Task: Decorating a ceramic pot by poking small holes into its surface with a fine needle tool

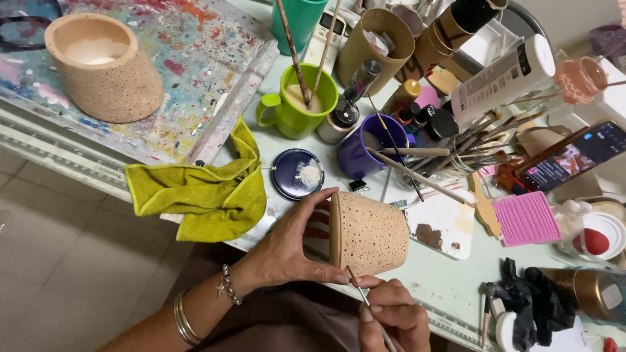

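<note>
**Speckled pot held on its side over a crowded surface**

A speckled clay pot (368, 231) is gripped on its side by the left hand (290, 248), thumb across the rim. A thin brush (365, 301) is pinched in the right hand (391, 316), its tip touching the pot's lower edge. A second, larger speckled pot (104, 68) is seen on a paint-spattered board (202, 58). A yellow-green cloth (202, 192), a green mug (297, 107) and a purple cup (365, 153) are set on the surface (443, 280).

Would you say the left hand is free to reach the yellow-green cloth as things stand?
Probably not right away: the left hand is gripping the speckled pot. The cloth lies close beside it, with nothing between.
</note>
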